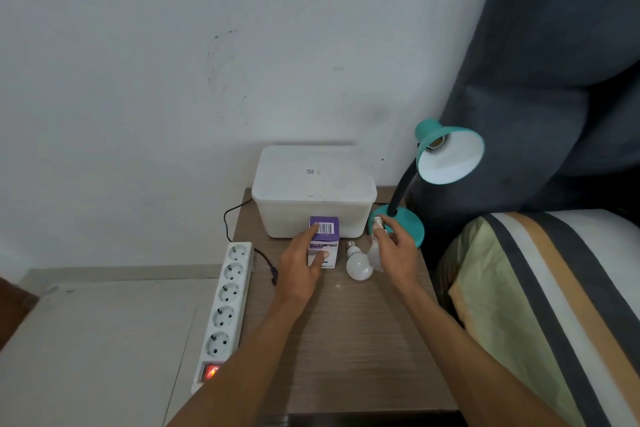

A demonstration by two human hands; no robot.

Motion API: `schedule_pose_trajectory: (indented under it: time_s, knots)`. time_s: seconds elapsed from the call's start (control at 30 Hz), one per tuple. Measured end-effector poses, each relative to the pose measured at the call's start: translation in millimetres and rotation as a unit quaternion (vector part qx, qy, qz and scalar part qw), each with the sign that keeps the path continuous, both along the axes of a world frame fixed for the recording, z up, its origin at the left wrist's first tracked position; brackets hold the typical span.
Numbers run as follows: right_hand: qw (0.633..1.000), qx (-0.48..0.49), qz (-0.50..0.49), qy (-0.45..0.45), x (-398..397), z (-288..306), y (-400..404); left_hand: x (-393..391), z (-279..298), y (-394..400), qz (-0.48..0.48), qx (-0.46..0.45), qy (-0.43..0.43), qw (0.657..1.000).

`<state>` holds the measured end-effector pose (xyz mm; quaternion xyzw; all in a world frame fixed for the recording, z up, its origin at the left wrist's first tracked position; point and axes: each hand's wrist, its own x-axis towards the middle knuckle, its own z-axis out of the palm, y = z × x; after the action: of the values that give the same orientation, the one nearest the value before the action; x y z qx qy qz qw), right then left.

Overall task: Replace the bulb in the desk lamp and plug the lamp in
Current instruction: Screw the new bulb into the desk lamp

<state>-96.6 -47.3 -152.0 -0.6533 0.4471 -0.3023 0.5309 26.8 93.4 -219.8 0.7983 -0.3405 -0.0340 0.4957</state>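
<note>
Bulb (375, 250) in right hand (398, 253), screw-base up.

The table (346, 340) has a matt wood-grain top, brownish and finely streaked. The box (313, 198) at its back edge looks like milky, translucent plastic with a smooth, dull lid. The carton (323, 243) is printed card, purple and white, slightly glossy. Both bulbs, one lying (358, 263) and one held (375, 250), have frosted white globes and ribbed shiny metal screw bases. The lamp (446, 152) has a glossy teal shade, white inside, on a black matt neck. The power strip (225, 308) on the left edge is smooth white plastic. The pillow (540, 305) is striped cloth.
</note>
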Motion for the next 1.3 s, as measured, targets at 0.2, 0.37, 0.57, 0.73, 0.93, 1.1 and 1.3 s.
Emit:
schedule_pose_trajectory:
  time_s: [0.2, 0.37, 0.57, 0.73, 0.93, 1.1, 1.3]
  knots:
    - [1.000, -0.004, 0.017, -0.006, -22.8, 22.3, -2.3, -14.7, 24.5, 4.4, -0.030, 0.025, -0.187, 0.982]
    - [0.987, -0.149, -0.019, -0.062, -44.3, 44.9, -18.3, -30.3, 69.3, -33.6, -0.110, -0.024, -0.273, 0.956]
    - [0.969, -0.189, -0.116, -0.109, -61.3, 85.1, -48.9, -32.8, 120.6, -102.1, -0.200, 0.011, -0.308, 0.930]
    - [0.955, -0.279, -0.094, -0.024, -66.5, 100.5, -81.8, -25.4, 156.8, -152.2, -0.258, 0.033, -0.274, 0.926]
    - [0.937, -0.344, -0.063, -0.002, -61.6, 108.0, -103.5, -12.8, 167.3, -186.4, -0.304, 0.043, -0.267, 0.914]
    - [0.938, -0.343, -0.033, 0.034, -51.0, 107.0, -106.7, -15.4, 166.3, -192.7, -0.306, 0.022, -0.265, 0.914]
    - [0.928, -0.362, -0.028, 0.083, -41.1, 98.8, -102.4, -11.4, 167.4, -189.9, -0.300, 0.009, -0.279, 0.912]
